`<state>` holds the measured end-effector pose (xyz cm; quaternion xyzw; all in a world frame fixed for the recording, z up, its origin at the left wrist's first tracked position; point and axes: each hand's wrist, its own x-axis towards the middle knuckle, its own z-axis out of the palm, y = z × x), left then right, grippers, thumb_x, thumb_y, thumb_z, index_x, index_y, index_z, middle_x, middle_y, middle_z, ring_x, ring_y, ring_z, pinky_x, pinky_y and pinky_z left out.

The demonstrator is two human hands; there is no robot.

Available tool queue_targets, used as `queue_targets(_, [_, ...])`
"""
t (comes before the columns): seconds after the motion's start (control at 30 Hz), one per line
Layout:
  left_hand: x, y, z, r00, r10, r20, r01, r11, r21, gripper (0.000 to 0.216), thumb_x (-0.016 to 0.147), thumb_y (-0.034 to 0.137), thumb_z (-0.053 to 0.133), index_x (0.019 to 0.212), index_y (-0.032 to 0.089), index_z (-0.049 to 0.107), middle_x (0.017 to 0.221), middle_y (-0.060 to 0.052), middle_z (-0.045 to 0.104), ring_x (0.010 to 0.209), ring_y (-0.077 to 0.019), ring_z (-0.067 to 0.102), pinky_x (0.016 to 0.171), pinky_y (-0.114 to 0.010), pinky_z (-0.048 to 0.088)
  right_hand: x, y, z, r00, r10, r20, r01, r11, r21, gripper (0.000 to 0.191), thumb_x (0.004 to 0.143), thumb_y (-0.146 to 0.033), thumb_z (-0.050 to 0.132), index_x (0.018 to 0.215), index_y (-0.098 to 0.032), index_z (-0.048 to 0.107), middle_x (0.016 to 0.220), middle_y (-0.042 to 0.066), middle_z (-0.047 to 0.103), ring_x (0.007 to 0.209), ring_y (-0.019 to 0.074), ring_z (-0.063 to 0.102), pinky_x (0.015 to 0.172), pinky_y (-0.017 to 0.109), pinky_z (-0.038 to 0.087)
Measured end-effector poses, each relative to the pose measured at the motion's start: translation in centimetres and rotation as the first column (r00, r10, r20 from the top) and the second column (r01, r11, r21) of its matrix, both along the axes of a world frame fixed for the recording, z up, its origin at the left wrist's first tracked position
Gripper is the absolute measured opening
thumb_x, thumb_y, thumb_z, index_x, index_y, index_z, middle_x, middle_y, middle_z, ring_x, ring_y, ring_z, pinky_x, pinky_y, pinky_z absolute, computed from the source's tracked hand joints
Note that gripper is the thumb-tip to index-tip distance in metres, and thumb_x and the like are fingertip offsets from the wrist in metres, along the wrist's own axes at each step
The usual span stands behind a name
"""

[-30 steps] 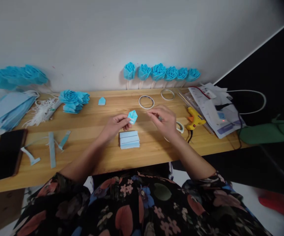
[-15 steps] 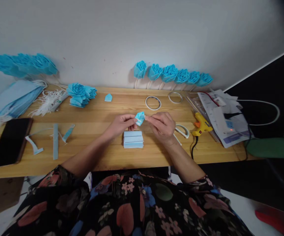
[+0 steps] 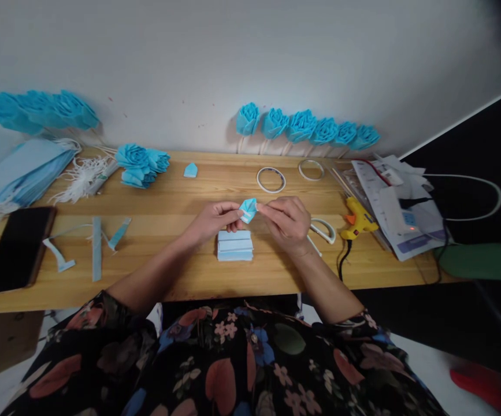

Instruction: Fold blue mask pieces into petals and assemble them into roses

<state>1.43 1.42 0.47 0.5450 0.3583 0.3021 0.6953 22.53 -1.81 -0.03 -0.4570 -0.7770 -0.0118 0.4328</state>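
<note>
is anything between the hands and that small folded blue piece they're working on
Nothing visible. The left hand and right hand both pinch the small folded light-blue piece directly, just above the stack of light-blue folded sheets on the wooden table.

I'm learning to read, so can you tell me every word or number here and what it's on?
Nothing here can be read.
The papers on the far right carry print too small and blurred to read.
The phone screen is dark.
The yellow glue gun and the held blue folded piece show no writing.
</note>
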Motion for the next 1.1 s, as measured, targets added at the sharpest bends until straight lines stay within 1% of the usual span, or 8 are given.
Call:
queue_targets(0.2, [-0.04, -0.02, -0.25, 1.000, -0.013, 0.025, 0.013, 1.000, -0.005, 0.022, 0.082, 0.038, 0.068, 0.077, 0.017, 0.066, 0.067, -0.001, 0.066, 0.057, -0.0085, 0.054, 0.059, -0.024, 0.043, -0.05, 0.05, 0.04, 0.997, 0.010, 0.082, -0.023, 0.987, 0.157, 0.019, 0.091, -0.021, 0.060, 0.097, -0.033, 0.074, 0.081, 0.002, 0.070, 0.075, 0.0175, 0.060, 0.068, 0.036, 0.048])
queue_targets(0.3, [-0.03, -0.02, -0.23, 0.999, -0.020, 0.038, 0.021, 0.999, -0.028, 0.025, 0.081, 0.039, 0.068, 0.078, 0.015, 0.064, 0.067, 0.000, 0.066, 0.057, -0.0076, 0.054, 0.059, -0.023, 0.043, -0.06, 0.16, -0.06, 0.994, 0.034, 0.099, -0.058, 0.966, 0.252, 0.022, 0.090, -0.016, 0.062, 0.103, -0.031, 0.071, 0.083, 0.001, 0.069, 0.076, 0.0161, 0.060, 0.068, 0.033, 0.048])
queue_targets(0.37, [-0.01, -0.03, -0.21, 0.998, -0.022, 0.055, 0.024, 0.999, -0.042, 0.026, 0.080, 0.040, 0.069, 0.079, 0.015, 0.064, 0.066, 0.001, 0.065, 0.056, -0.0070, 0.054, 0.059, -0.022, 0.043, -0.08, 0.25, -0.13, 0.994, 0.047, 0.101, -0.074, 0.954, 0.289, 0.025, 0.089, -0.014, 0.063, 0.107, -0.030, 0.070, 0.083, 0.001, 0.069, 0.077, 0.0156, 0.060, 0.068, 0.032, 0.048])
queue_targets(0.57, [0.11, -0.10, -0.27, 0.997, -0.012, 0.080, 0.018, 0.997, -0.081, 0.023, 0.082, 0.037, 0.069, 0.082, 0.015, 0.064, 0.069, 0.000, 0.066, 0.057, -0.0070, 0.054, 0.060, -0.023, 0.043, -0.27, 0.32, -0.07, 0.994, 0.069, 0.088, -0.092, 0.953, 0.288, 0.029, 0.086, -0.011, 0.065, 0.110, -0.028, 0.069, 0.083, 0.001, 0.068, 0.076, 0.0158, 0.059, 0.067, 0.032, 0.047])
queue_targets(0.73, [0.17, -0.18, -0.28, 0.997, -0.010, 0.078, 0.018, 0.995, -0.098, 0.022, 0.082, 0.036, 0.069, 0.082, 0.015, 0.063, 0.069, 0.000, 0.066, 0.057, -0.0070, 0.054, 0.059, -0.023, 0.043, -0.21, 0.26, -0.13, 0.990, 0.077, 0.115, -0.107, 0.954, 0.280, 0.030, 0.087, -0.011, 0.065, 0.112, -0.028, 0.068, 0.084, 0.002, 0.068, 0.076, 0.0162, 0.058, 0.067, 0.032, 0.047])
queue_targets(0.93, [0.18, -0.13, -0.37, 0.996, 0.003, 0.089, 0.006, 0.995, -0.096, 0.021, 0.081, 0.035, 0.069, 0.080, 0.015, 0.064, 0.069, 0.001, 0.064, 0.058, -0.0072, 0.053, 0.060, -0.023, 0.042, -0.07, 0.39, -0.45, 0.991, 0.063, 0.114, -0.086, 0.974, 0.209, 0.025, 0.090, -0.015, 0.061, 0.107, -0.031, 0.070, 0.084, 0.001, 0.068, 0.076, 0.0163, 0.058, 0.067, 0.033, 0.047])
queue_targets(1.1, [0.19, -0.05, -0.69, 0.994, 0.034, 0.102, -0.022, 0.994, -0.111, 0.019, 0.081, 0.034, 0.069, 0.079, 0.015, 0.067, 0.066, 0.000, 0.062, 0.058, -0.0077, 0.052, 0.059, -0.023, 0.040, -0.26, 0.53, -0.31, 0.988, 0.090, 0.129, -0.118, 0.965, 0.233, 0.025, 0.089, -0.013, 0.063, 0.109, -0.028, 0.068, 0.086, 0.002, 0.069, 0.078, 0.0168, 0.059, 0.068, 0.032, 0.048])
